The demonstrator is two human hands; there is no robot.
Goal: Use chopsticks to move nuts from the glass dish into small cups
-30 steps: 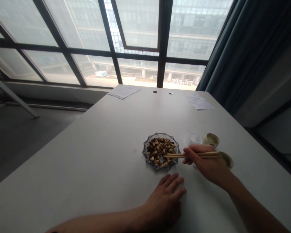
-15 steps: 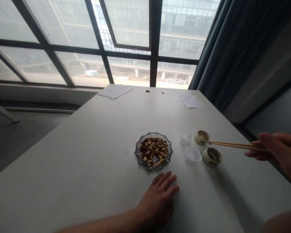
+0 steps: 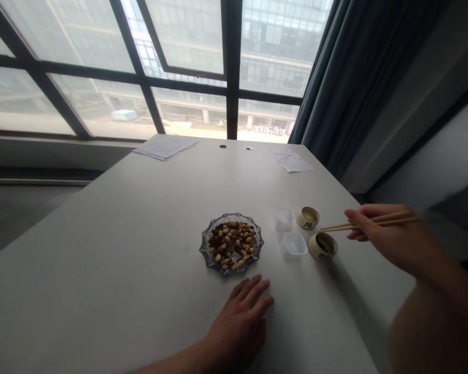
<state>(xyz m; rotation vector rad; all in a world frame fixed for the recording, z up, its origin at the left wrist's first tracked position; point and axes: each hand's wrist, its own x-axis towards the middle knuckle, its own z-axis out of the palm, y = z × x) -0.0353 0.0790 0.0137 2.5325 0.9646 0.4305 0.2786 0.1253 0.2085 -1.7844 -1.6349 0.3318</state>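
My right hand (image 3: 386,234) is closed round a pair of chopsticks (image 3: 337,227), whose tips point left above the near ceramic cup (image 3: 315,251). A few dark bits show inside that cup. Just behind it is a second ceramic cup (image 3: 304,224) with a dark character on its side. Two clear plastic cups stand left of these, a near one (image 3: 294,249) and a far one (image 3: 284,222). My left hand (image 3: 242,317) rests on the table with fingers stretched out, in front of a scalloped glass bowl (image 3: 205,253) holding mixed nuts and seeds (image 3: 234,241).
The white table (image 3: 113,249) runs back to a large framed window. Paper sheets (image 3: 167,147) lie at its far left, and more sheets (image 3: 292,160) at its far right. A dark blue curtain (image 3: 335,83) hangs at the right.
The view has shifted to the right, so things on the table appear further left. My right hand has moved left with the chopsticks, from beside the far ceramic cup to above the near one.
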